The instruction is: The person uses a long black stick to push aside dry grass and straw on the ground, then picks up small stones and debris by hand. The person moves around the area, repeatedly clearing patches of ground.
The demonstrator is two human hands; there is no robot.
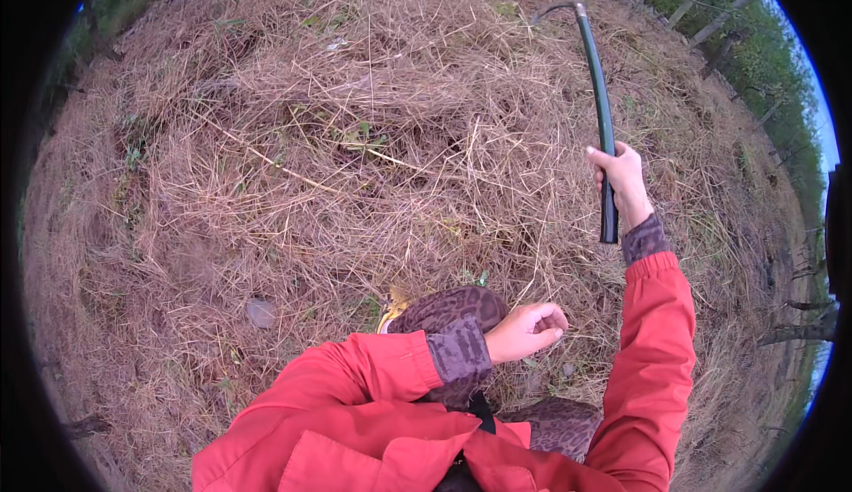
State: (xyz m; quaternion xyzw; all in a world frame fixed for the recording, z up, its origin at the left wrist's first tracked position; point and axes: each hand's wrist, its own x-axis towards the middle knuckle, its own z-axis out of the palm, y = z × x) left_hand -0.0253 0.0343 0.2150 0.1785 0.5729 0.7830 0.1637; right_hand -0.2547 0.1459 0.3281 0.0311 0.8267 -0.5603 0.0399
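My right hand (623, 169) grips a sickle (600, 99) by the lower part of its long dark handle. The handle points away from me, and the butt end sticks out below my fist. At the far end, past a pale metal collar, a thin curved blade (554, 10) bends to the left over the dry grass; its tip blurs into the straw. My left hand (529, 332) hovers in front of my knees, fingers loosely curled and the thumb apart from them. I see nothing in it.
Dry, flattened grass (319, 179) covers the ground, with a few green weeds (363, 138) among it. A flat grey stone (261, 312) lies at the left. Bare branches (795, 334) jut in at the right edge. Trees (725, 19) stand at the upper right.
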